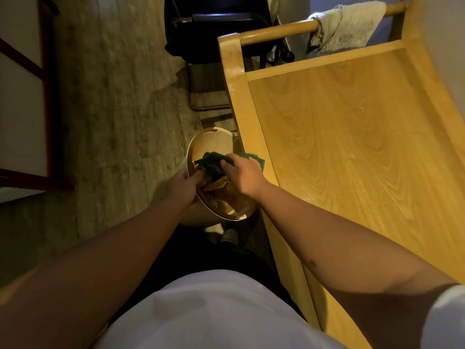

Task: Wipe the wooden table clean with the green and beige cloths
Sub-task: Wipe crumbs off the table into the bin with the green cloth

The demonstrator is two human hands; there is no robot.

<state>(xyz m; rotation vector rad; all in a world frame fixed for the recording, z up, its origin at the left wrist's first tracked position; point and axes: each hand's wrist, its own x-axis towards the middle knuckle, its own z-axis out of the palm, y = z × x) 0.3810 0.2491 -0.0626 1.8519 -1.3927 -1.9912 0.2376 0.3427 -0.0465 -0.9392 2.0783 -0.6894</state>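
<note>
The wooden table [352,137] fills the right side. At its left edge my right hand [242,176] grips the green cloth [210,163], bunched dark over the open waste bin [193,147]; a brighter green corner pokes out behind the hand onto the table edge. My left hand [185,186] holds the bin's near rim, thumb inside. The beige cloth [347,26] hangs over the wooden rail at the table's far end.
The bin stands on the floor beside the table and holds brownish scraps [221,195]. A black chair [221,26] stands beyond the table's far left corner. Dark wooden furniture legs [47,96] rise at the far left. My shoe [229,236] shows below the bin.
</note>
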